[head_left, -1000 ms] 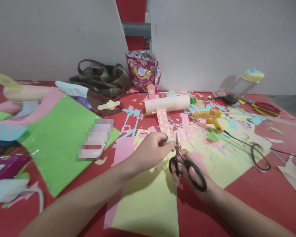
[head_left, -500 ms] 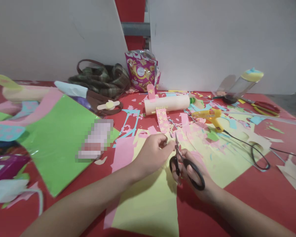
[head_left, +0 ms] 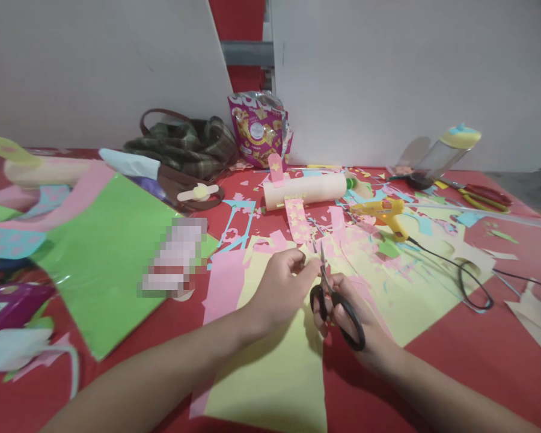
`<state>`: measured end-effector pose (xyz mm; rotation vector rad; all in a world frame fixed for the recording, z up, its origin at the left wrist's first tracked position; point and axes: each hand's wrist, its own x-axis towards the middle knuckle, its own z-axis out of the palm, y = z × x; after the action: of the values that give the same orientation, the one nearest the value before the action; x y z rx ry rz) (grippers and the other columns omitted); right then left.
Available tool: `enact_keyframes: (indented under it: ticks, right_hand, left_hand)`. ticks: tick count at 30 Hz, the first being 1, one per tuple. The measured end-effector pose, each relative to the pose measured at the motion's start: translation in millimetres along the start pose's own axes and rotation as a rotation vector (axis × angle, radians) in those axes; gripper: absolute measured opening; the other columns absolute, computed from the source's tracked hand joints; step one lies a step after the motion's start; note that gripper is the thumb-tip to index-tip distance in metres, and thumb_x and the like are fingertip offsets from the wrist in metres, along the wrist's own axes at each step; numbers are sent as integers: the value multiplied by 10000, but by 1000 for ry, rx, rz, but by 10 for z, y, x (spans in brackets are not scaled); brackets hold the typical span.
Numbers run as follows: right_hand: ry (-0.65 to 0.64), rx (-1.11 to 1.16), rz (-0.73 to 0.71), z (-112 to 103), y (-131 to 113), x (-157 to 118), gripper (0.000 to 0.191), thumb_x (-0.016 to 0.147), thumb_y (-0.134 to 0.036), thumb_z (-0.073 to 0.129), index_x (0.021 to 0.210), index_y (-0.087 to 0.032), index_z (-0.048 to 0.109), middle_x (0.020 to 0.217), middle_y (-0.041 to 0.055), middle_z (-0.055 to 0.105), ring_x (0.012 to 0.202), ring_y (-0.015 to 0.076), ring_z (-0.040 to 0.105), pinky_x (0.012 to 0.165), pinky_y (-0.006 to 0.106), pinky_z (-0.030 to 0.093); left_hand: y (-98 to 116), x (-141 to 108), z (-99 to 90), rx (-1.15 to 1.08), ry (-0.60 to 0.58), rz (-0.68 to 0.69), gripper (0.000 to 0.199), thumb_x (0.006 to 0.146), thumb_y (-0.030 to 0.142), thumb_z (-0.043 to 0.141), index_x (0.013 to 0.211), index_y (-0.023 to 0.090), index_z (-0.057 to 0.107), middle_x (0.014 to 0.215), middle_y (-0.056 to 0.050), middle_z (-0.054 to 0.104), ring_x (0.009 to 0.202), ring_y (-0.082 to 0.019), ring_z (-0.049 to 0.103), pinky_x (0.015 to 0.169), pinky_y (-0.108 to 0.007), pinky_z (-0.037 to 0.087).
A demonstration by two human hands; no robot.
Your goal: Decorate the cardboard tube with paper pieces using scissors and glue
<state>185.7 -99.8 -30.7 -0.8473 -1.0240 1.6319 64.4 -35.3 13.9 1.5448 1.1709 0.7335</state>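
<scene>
My right hand (head_left: 349, 313) holds black-handled scissors (head_left: 349, 322), with fingers through the loops. Their blades point away from me and stand slightly apart. Close against the blades, my left hand (head_left: 282, 285) is closed in a pinch on a small pale yellow piece of paper (head_left: 309, 248), mostly hidden by the fingers. Beneath both hands lies a yellow paper sheet (head_left: 265, 373), partly over a pink sheet (head_left: 223, 279). Just beyond, a white tube (head_left: 306, 191) rests on its side with pink star-patterned strips (head_left: 297, 221) on it.
A yellow glue gun (head_left: 383, 213) with a black cord lies to the right among paper scraps. Left are a green sheet (head_left: 99, 258) and a blurred-out pinkish object (head_left: 175, 255). Behind stand a purple snack bag (head_left: 259, 129), a plaid bag (head_left: 189, 144) and a clear bottle (head_left: 444, 156).
The scissors' handle loops have come closer together and the blades have narrowed a little. My left hand has barely moved. Everything on the table stays in place.
</scene>
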Motion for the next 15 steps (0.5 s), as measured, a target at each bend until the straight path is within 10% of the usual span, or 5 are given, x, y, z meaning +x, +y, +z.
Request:
enact_keyframes:
  ticks: [15]
  right_hand:
    - [38, -82, 55, 36, -43, -30, 304, 741, -499, 470, 827, -251, 318, 651, -45, 375, 541, 105, 401, 494, 248, 319]
  left_hand:
    - [-37, -38, 82, -153, 9, -62, 315, 752, 293, 436, 500, 162, 299, 454, 76, 283, 417, -43, 320, 415, -170, 254]
